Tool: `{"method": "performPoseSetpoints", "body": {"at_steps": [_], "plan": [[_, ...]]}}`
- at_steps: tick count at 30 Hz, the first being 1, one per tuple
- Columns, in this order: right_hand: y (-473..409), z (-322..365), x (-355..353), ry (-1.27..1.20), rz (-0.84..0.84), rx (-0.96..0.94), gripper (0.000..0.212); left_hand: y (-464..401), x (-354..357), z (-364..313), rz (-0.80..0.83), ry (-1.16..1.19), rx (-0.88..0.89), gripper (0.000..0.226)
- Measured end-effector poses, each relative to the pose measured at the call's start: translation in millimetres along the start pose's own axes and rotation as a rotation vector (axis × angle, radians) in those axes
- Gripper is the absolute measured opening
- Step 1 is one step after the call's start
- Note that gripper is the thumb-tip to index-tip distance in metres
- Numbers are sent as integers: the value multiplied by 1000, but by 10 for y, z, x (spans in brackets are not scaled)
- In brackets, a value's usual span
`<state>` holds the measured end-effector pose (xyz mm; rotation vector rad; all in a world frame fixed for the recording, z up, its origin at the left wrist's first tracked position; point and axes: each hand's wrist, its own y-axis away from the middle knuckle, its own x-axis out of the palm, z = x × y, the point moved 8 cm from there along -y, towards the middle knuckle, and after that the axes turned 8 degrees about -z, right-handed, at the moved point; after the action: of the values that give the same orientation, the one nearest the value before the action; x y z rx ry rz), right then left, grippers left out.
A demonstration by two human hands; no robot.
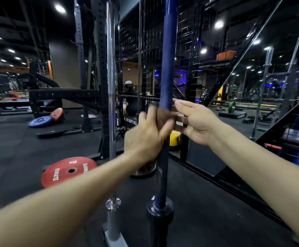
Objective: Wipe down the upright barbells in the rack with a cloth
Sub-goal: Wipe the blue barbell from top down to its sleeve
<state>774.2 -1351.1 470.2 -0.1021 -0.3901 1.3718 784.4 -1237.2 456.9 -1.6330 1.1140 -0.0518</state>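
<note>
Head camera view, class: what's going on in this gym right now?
A person stands at two upright barbells. The left hand is wrapped around the blue barbell about midway up; motion blur hides whether a cloth sits under it. The right hand is open beside the same bar, fingers straight and near it. A chrome barbell stands untouched to the left, and a red plate lies on the floor.

We see a dark rubber gym floor [20, 148]. A red weight plate [68, 171] lies flat on it near us, just left of the barbell stand's base [114, 234]. Farther off to the left, a blue plate [41, 121] lies flat with a smaller red plate [56, 114] leaning beside it.
</note>
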Motion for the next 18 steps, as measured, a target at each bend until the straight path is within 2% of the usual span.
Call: {"method": "performPoseSetpoints", "body": {"at_steps": [3, 6, 13, 18], "plan": [[-6, 18, -10, 18, -24, 12, 24, -367, -106, -155, -63, 99, -77, 55], [-2, -30, -16, 2, -25, 13, 22, -262, -62, -118, -85, 112, -98, 53], [90, -107, -58, -74, -40, 24, 25, 463, 324, 183, 115, 44, -90, 49], [151, 9, -21, 14, -69, 54, 23, 141, 114, 68, 55, 76, -58, 51]]}}
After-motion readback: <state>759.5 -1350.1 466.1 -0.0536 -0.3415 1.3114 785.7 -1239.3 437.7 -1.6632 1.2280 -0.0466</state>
